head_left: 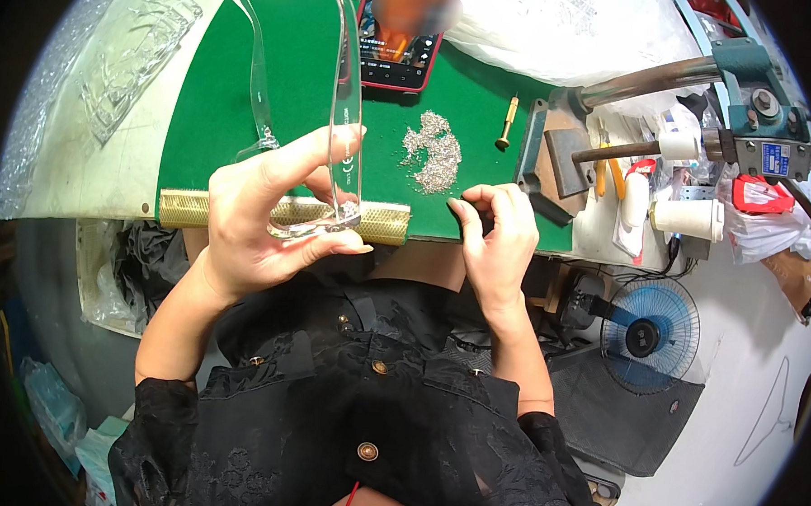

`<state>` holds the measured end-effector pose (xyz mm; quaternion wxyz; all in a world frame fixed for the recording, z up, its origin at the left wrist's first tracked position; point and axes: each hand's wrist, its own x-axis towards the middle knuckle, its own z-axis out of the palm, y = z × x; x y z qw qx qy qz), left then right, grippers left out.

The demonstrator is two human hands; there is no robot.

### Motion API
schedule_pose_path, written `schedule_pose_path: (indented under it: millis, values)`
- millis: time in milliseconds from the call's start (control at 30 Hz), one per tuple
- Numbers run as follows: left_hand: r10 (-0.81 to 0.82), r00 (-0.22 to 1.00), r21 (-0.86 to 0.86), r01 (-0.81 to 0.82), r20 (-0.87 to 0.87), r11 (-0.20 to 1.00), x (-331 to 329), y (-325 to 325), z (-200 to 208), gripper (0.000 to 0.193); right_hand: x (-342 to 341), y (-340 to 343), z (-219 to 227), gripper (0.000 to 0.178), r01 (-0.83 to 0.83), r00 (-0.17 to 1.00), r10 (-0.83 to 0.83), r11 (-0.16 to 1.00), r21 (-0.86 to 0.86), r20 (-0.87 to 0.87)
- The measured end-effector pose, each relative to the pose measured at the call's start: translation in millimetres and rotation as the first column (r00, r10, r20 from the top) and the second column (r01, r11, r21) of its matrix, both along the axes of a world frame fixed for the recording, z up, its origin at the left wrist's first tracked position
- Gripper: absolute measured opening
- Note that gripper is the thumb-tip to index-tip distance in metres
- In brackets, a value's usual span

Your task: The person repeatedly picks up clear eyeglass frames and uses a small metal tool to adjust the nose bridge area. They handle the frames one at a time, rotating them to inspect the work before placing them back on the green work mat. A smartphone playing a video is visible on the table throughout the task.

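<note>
My left hand (244, 214) is closed around the front of a clear plastic eyeglass frame (348, 106), whose temples stretch away toward the far edge. Under that hand, along the near edge of the green mat (207, 145), lies a gold perforated strip (384, 223). My right hand (501, 244) rests at the mat's near edge with thumb and forefinger pinched together; anything between them is too small to make out. Just beyond its fingertips is a loose heap of tiny silvery metal pieces, apparently screws (438, 159). A small brass-coloured screwdriver (508, 122) lies farther right.
A phone (400, 58) with a lit screen lies at the far side. Several clear frame parts (128, 69) sit at the far left. On the right stands a metal hand press (648, 83), with a white cup (687, 219) nearby and a fan (651, 336) below the table.
</note>
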<state>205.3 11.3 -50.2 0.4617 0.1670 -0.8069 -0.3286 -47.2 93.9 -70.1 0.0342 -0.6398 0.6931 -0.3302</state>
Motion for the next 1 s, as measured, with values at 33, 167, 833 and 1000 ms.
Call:
schedule_pose_path:
  millis: [33, 167, 833, 1000]
  values:
    - [-0.002, 1.000, -0.003, 0.002, -0.004, 1.000, -0.1, -0.8, -0.3, 0.079, 1.6, -0.4, -0.2, 0.015, 0.011, 1.000, -0.011, 1.000, -0.002, -0.005]
    - [-0.021, 1.000, 0.003, 0.021, -0.023, 1.000, -0.6, -2.7, 1.0, 0.078, 2.1, -1.4, -1.5, 0.013, 0.026, 0.997, -0.027, 1.000, -0.005, -0.077]
    - [-0.195, 0.977, 0.159, 0.207, -0.090, 0.965, -29.0, 9.8, 27.2, 0.083, -18.4, -7.8, 14.9, 0.007, -0.235, 0.965, 0.231, 0.972, 0.021, 0.128]
    - [-0.256, 0.965, 0.468, 0.255, -0.061, 0.846, -66.2, 18.8, 41.9, 0.076, -9.8, -13.6, 89.5, 0.014, -0.463, 0.807, 0.551, 0.814, -0.350, 0.214]
